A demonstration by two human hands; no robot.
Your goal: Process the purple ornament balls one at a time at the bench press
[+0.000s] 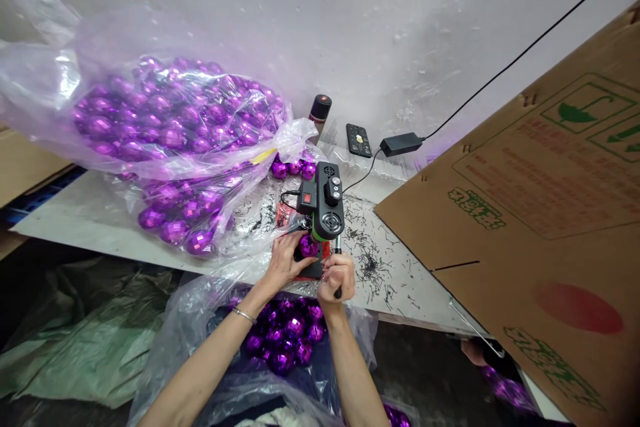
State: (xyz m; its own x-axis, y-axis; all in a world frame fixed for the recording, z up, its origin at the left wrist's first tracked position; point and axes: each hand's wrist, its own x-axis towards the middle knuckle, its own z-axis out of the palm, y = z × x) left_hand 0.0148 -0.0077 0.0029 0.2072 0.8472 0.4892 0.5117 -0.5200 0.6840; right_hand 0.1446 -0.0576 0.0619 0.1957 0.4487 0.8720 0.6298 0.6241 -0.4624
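Gleaming metallic purple: round, glossy ball (309, 245) at black device (328, 205).

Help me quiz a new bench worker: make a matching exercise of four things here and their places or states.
1. left hand
2. right hand
3. phone
4. cardboard box

A. bears a printed umbrella
B. grips a black handle
C. is near the black adapter
D. holds a purple ball

Pairs: 1-D, 2-B, 3-C, 4-A
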